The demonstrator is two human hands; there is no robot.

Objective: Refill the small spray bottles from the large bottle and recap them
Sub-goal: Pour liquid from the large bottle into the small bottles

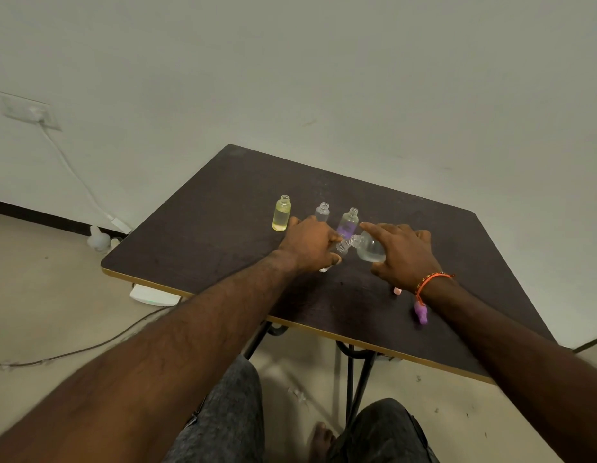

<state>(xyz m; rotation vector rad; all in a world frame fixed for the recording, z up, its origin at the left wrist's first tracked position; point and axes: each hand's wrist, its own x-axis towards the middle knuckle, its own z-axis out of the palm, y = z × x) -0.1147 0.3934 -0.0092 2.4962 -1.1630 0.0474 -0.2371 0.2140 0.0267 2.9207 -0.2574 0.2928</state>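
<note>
I see a matt, dark wood-grain table [223,202] with a pale edge band. The small bottles [281,213] look like clear, glossy plastic, as does the large bottle [369,248].

Dark counter [223,208] with pale edging, set against a plain off-white wall [324,61]. Far left, a wall socket [31,111] feeds a white cable [73,175] down to the beige floor [40,295].

Bare forearms, an orange thread bracelet [432,281] on the right wrist, grey mottled trousers [230,416], bare foot [320,441].
</note>
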